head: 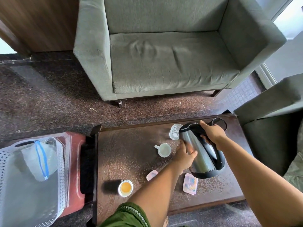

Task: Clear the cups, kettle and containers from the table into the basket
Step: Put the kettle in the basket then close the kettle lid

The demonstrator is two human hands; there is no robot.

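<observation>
Here the kettle (199,154) tilts, its top seemingly toward the sofa (164,63).

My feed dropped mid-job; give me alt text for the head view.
Both hands hold a steel kettle tilted over a dark table: right hand on its handle, left hand against its side. Two cups, a glass and two containers remain; the basket sits left.

Bright daylight from blown-out window (290,18) at upper right, soft shadows on table (131,154), glare on kettle (196,149), motion blur at basket (31,177) and left edge, strong wide-angle bending near borders.
</observation>
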